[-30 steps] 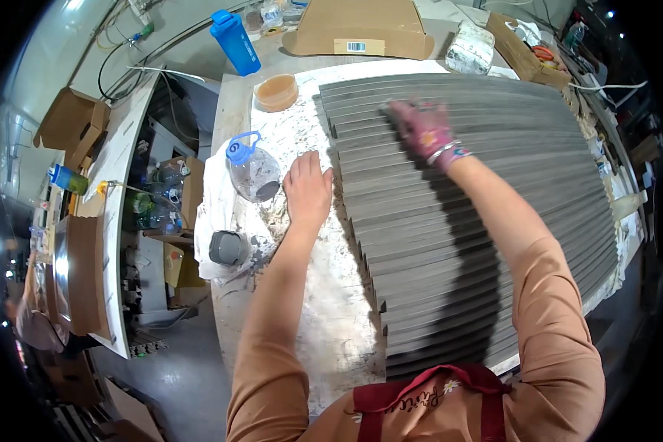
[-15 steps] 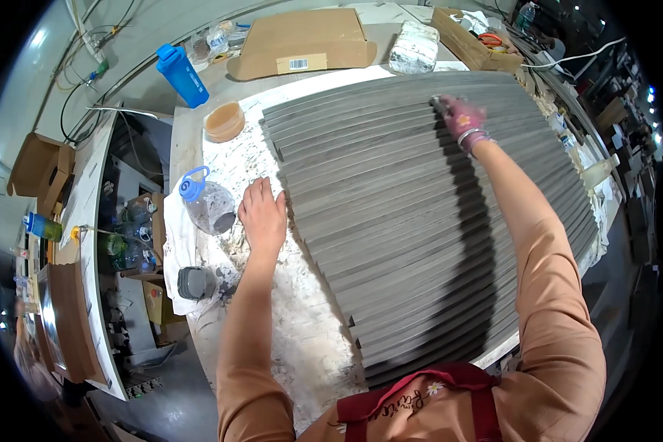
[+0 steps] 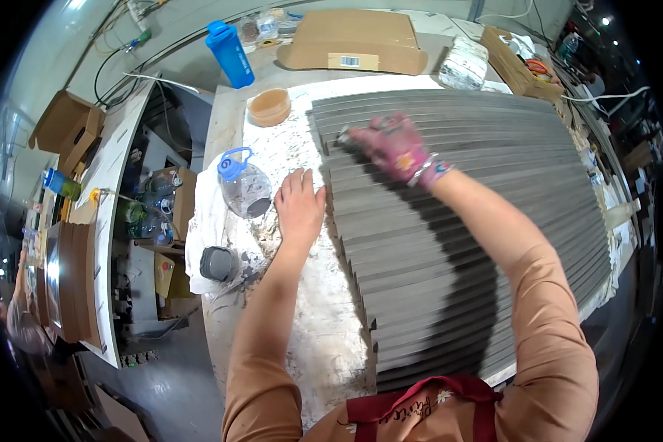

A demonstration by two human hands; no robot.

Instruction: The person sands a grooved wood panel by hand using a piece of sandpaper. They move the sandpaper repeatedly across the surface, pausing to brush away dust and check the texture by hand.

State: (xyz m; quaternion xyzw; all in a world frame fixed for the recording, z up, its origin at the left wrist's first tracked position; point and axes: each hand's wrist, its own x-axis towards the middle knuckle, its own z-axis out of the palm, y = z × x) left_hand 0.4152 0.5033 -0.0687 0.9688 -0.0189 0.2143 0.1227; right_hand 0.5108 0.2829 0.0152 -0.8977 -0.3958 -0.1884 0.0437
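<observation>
A large grey slatted panel (image 3: 405, 258) with long parallel ridges lies across the table. My right hand (image 3: 396, 147), in a pink patterned glove, is closed over the panel's far left part. A small greyish thing (image 3: 343, 135) pokes out past its fingertips, too blurred to name. My bare left hand (image 3: 300, 206) lies flat on the stained white table surface, just outside the panel's left edge, fingers stretched out. Close beside it stands a clear plastic bottle (image 3: 249, 190) with a blue looped lid and dark contents. A dark grey cup (image 3: 218, 263) stands nearer, on a white cloth (image 3: 200, 239).
Along the back are a blue shaker bottle (image 3: 230, 55), a tan round tub (image 3: 270, 107), a flat cardboard box (image 3: 357, 40), a wrapped white bundle (image 3: 464, 63) and a box of tools (image 3: 527, 70). A side bench (image 3: 114, 214) stands left, with another person (image 3: 26, 324) beyond.
My right hand has swept left across the panel, from its far right part to near its left edge. The whole view has shifted a little; my left hand stays flat beside the panel.
</observation>
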